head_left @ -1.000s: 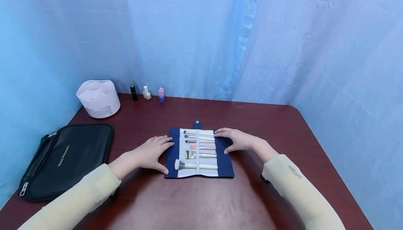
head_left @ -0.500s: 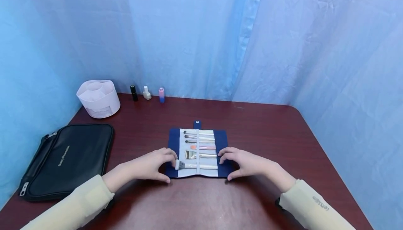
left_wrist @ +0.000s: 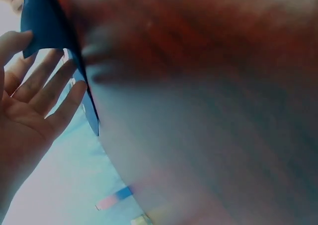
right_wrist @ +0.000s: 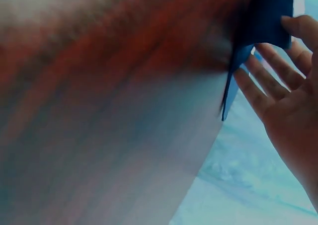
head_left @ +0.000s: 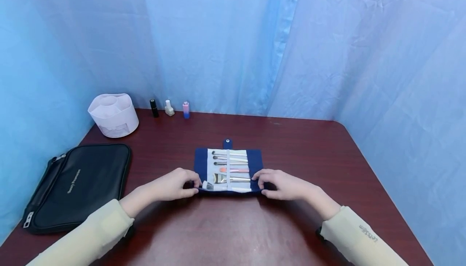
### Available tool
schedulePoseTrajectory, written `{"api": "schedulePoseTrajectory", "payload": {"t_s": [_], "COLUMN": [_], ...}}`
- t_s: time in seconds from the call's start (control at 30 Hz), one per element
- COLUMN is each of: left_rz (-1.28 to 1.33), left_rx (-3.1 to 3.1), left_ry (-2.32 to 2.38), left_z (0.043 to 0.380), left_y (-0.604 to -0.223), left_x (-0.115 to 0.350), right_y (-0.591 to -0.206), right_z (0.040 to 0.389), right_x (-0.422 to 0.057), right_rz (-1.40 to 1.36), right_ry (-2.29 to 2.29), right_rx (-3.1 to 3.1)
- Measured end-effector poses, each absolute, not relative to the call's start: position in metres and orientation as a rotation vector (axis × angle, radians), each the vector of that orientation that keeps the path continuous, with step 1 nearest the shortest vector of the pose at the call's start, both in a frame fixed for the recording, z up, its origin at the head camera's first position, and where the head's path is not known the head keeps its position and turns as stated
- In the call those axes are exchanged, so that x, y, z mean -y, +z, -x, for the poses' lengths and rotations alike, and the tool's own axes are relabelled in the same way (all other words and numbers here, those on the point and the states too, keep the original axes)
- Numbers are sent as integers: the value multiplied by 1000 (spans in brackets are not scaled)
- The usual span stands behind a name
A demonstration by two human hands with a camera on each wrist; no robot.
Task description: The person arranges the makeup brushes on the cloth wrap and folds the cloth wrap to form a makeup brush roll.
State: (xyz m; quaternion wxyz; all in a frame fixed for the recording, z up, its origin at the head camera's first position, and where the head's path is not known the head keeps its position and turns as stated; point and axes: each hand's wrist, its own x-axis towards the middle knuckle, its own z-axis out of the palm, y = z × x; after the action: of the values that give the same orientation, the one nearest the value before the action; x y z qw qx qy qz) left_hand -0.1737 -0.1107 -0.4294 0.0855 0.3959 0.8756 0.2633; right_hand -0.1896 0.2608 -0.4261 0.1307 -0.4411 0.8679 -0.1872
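A navy makeup brush roll [head_left: 201, 163] lies unrolled mid-table, its pale lining holding several brushes under a white elastic band [head_left: 228, 170]. Among them are a pink-handled brush [head_left: 234, 170] and a wide flat brush [head_left: 220, 179]. My left hand [head_left: 174, 186] pinches the near left corner, thumb on the underside. At the near right corner my right hand [head_left: 285, 186] pinches the cloth likewise. The near edge is raised and curls away from me, as the blue cloth [right_wrist: 268, 16] in the right wrist view also shows. The lowest white brush [head_left: 209, 185] is partly hidden by the fold.
A black zip case [head_left: 78, 185] sits on the left of the dark red table [head_left: 233, 233]. Behind it stands a white organizer [head_left: 114, 116]. A black tube [head_left: 154, 108], a white bottle [head_left: 169, 108] and a pink-blue tube [head_left: 186, 110] stand along the back edge, before blue curtains.
Both hands first came down the roll's sides to its near corners and took hold of them. The near edge has since been lifted and folded away from me.
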Motion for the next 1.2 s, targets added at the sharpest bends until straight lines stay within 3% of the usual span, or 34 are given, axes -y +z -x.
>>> {"api": "schedulePoseTrajectory", "payload": {"t_s": [0.23, 0.63, 0.97, 1.2], "left_rz": [-1013, -820, -839, -1086], "left_rx": [-2653, -2793, -2833, -2788], "left_ry": [911, 696, 623, 632], "left_z": [195, 215, 217, 209], "left_y": [-427, -433, -432, -426], "left_x": [112, 99, 93, 86], "right_y": [-428, -437, -440, -443], "right_z": [212, 237, 241, 240], "right_x": [-262, -248, -244, -245], "right_rz": [1167, 932, 816, 840], "right_ry": [-781, -633, -626, -642], "right_rx": [-2558, -2654, -2646, -2648]}}
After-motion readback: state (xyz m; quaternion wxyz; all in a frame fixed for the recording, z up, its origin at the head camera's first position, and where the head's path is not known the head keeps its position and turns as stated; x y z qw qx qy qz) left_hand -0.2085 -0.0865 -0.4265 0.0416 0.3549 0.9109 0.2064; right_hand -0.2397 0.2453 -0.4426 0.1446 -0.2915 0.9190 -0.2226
